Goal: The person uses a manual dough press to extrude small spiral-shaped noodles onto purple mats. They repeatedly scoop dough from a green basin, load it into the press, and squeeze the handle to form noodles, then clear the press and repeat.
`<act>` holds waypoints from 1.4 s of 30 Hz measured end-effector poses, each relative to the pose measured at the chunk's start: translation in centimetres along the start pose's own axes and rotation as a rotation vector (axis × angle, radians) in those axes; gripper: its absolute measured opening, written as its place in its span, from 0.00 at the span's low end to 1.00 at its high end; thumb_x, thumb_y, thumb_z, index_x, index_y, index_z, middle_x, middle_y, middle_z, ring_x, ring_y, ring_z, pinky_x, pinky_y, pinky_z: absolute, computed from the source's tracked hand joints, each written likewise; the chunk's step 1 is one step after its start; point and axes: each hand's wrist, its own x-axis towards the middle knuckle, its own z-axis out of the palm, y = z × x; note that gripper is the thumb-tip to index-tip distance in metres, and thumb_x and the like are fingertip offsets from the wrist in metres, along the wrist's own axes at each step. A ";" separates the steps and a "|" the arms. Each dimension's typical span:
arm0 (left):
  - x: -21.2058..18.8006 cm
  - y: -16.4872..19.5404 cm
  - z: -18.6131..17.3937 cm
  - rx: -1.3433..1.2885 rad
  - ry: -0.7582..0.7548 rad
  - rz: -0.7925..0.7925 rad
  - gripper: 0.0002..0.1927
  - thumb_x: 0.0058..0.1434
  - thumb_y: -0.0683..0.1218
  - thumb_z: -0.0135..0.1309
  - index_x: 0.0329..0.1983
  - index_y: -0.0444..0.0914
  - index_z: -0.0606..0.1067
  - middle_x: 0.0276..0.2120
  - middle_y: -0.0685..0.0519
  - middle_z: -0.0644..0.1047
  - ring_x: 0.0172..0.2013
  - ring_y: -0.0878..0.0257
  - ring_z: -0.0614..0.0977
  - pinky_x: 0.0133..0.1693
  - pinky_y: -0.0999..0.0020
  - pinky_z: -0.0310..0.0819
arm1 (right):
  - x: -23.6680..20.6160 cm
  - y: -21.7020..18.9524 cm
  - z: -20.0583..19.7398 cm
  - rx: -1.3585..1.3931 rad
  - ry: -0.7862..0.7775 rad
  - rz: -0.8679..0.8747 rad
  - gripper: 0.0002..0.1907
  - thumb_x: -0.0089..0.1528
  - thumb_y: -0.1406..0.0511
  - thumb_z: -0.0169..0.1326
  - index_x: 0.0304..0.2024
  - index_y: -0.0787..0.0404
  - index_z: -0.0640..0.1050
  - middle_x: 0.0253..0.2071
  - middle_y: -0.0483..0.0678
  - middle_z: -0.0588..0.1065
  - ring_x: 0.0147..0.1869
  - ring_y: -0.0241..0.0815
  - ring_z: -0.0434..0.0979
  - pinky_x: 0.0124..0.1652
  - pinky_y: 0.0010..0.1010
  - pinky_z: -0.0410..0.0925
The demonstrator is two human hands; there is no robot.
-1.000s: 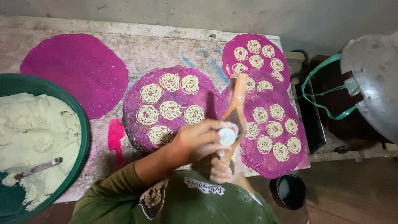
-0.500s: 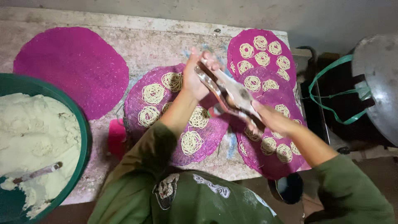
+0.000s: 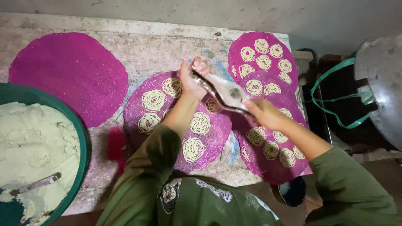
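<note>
My left hand (image 3: 191,78) grips the far handle of a wooden and metal noodle press (image 3: 225,92). My right hand (image 3: 261,114) holds its near handle. The press hangs level over a round pink woven mat (image 3: 217,134) that carries several coiled noodle nests (image 3: 200,123). My arms in green sleeves cross the mat's middle and hide part of it.
Two more pink mats with noodle nests lie to the right (image 3: 289,167), (image 3: 238,54). A bare pink mat (image 3: 71,73) lies at the far left. A green basin (image 3: 83,146) of pale dough with a spoon (image 3: 35,185) sits at the left. A metal lid (image 3: 381,88) stands at the right.
The press was upright with both hands at its base; now it lies level, with my left hand on the far handle and my right on the near one.
</note>
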 end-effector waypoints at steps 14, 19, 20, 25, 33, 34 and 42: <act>1.3 -1.0 0.6 0.080 0.058 0.058 0.22 0.67 0.62 0.38 0.22 0.46 0.63 0.17 0.59 0.62 0.21 0.64 0.66 0.34 0.61 0.66 | 0.3 0.4 -0.5 0.024 0.046 0.054 0.35 0.69 0.42 0.36 0.40 0.66 0.78 0.18 0.47 0.71 0.20 0.37 0.73 0.25 0.33 0.70; 2.6 -1.3 3.1 0.029 0.012 0.040 0.24 0.68 0.64 0.35 0.26 0.43 0.65 0.20 0.57 0.64 0.23 0.61 0.67 0.36 0.60 0.67 | 0.7 1.1 -0.7 0.037 0.283 -0.236 0.30 0.69 0.43 0.42 0.40 0.62 0.78 0.21 0.44 0.71 0.26 0.33 0.69 0.29 0.30 0.66; 2.6 -0.9 3.6 0.009 0.051 -0.006 0.28 0.67 0.67 0.33 0.27 0.41 0.66 0.22 0.55 0.66 0.25 0.60 0.69 0.37 0.61 0.66 | 0.7 1.5 -0.5 0.089 0.252 -0.186 0.30 0.69 0.43 0.42 0.39 0.62 0.77 0.21 0.43 0.71 0.25 0.33 0.69 0.28 0.30 0.65; 0.3 -0.9 3.3 0.711 0.300 -0.309 0.44 0.67 0.75 0.23 0.57 0.33 0.66 0.35 0.45 0.74 0.31 0.59 0.73 0.37 0.62 0.67 | 0.8 3.9 -0.5 0.215 0.183 -0.082 0.28 0.69 0.45 0.42 0.35 0.62 0.75 0.21 0.43 0.69 0.24 0.35 0.67 0.25 0.31 0.63; -2.2 -3.0 -0.5 1.272 0.339 -0.516 0.45 0.70 0.72 0.27 0.77 0.37 0.50 0.41 0.47 0.81 0.19 0.70 0.69 0.18 0.75 0.56 | 2.3 6.9 1.5 0.280 0.331 -0.151 0.31 0.71 0.44 0.41 0.31 0.62 0.74 0.21 0.44 0.70 0.23 0.35 0.69 0.26 0.31 0.65; -2.8 -2.8 -0.8 1.446 0.197 -0.423 0.41 0.67 0.66 0.31 0.76 0.37 0.51 0.42 0.48 0.82 0.18 0.67 0.71 0.18 0.71 0.61 | 2.4 7.2 1.8 0.288 0.360 -0.168 0.30 0.71 0.44 0.41 0.32 0.62 0.74 0.21 0.44 0.70 0.23 0.35 0.69 0.26 0.31 0.64; -8.3 -1.0 1.0 1.814 -0.111 -0.034 0.33 0.70 0.54 0.50 0.76 0.40 0.62 0.45 0.52 0.84 0.42 0.57 0.83 0.46 0.55 0.75 | -2.7 9.2 2.1 0.387 0.277 -0.224 0.30 0.72 0.45 0.35 0.33 0.61 0.74 0.21 0.43 0.70 0.23 0.35 0.69 0.26 0.30 0.66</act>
